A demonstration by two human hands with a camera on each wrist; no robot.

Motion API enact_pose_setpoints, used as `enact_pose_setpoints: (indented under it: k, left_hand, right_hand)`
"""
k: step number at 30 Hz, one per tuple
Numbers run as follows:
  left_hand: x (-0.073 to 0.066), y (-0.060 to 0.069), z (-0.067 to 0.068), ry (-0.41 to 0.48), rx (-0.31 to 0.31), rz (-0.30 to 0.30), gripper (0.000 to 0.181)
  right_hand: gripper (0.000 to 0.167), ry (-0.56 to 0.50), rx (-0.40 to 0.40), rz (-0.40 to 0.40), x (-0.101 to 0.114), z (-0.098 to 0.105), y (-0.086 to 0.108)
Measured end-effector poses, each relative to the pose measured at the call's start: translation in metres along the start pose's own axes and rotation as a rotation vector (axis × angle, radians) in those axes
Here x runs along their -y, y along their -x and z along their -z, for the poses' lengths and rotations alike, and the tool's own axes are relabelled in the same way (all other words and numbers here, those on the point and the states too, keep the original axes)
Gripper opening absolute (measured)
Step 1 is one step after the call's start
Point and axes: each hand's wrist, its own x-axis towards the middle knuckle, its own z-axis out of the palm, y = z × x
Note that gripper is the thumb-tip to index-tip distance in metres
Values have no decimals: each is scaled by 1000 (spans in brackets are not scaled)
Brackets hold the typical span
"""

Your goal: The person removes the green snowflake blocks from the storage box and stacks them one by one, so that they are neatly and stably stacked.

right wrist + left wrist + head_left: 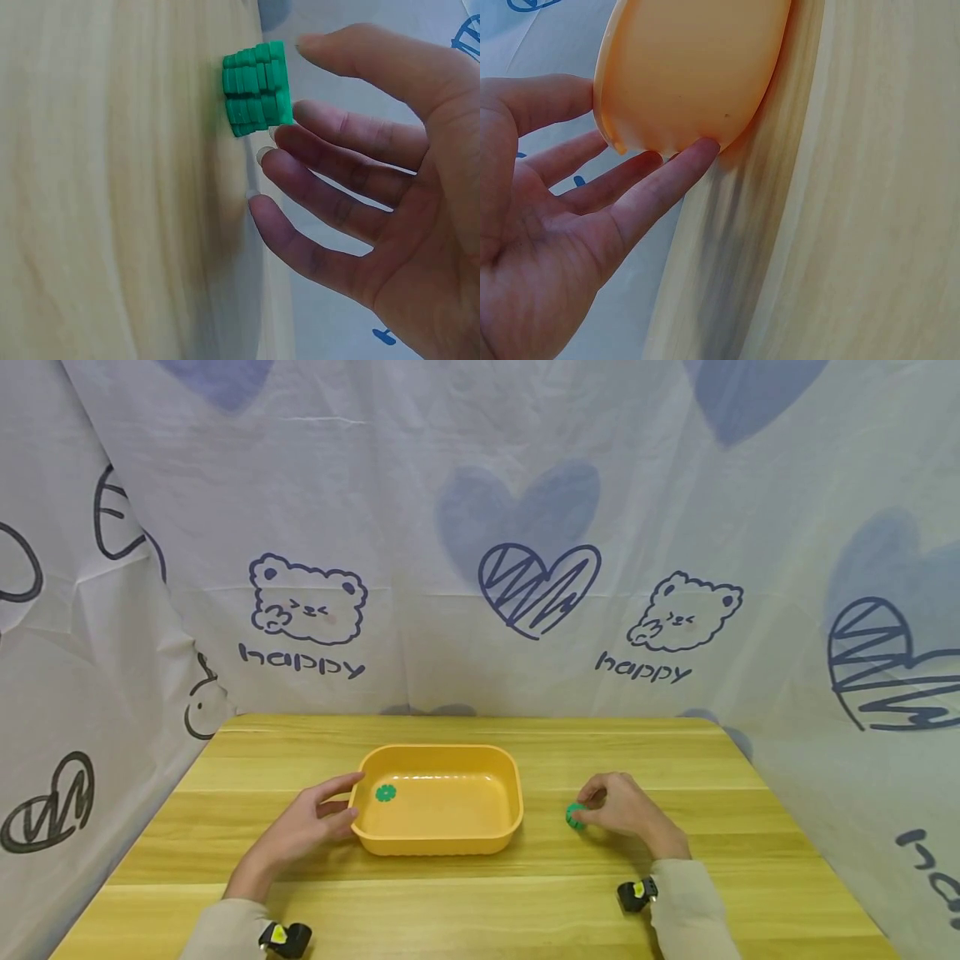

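Observation:
A yellow plastic basin (pixel 438 846) stands on the table with one green notched disc (pixel 386 792) lying at its left inside. My left hand (pixel 318 817) is at the basin's left end. In the left wrist view, fingertips (pixel 707 146) touch the outside of the basin wall, the fingers fairly straight. Right of the basin is a short stack of several green notched discs (pixel 257 88). My right hand (pixel 621 806) is at this stack. In the right wrist view its thumb and bent fingers (pixel 330 124) are around the top disc's edge, with a small gap at the thumb.
The wooden table (pixel 480 910) carries the basin and the stack. A printed cloth (pixel 420 652) hangs behind the table and at its sides. Small black wrist cameras (pixel 637 894) sit on both sleeves.

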Motion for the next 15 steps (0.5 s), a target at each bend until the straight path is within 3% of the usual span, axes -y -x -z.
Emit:
enact_pose_setpoints:
  k: [9,15]
  left_hand:
    - [1,-1,0,19,3,-3,64]
    - [1,-1,0,35,5,5,64]
  right_hand:
    - [13,50,-32,30,1,5,0]
    - [13,49,-16,1,3,4,0]
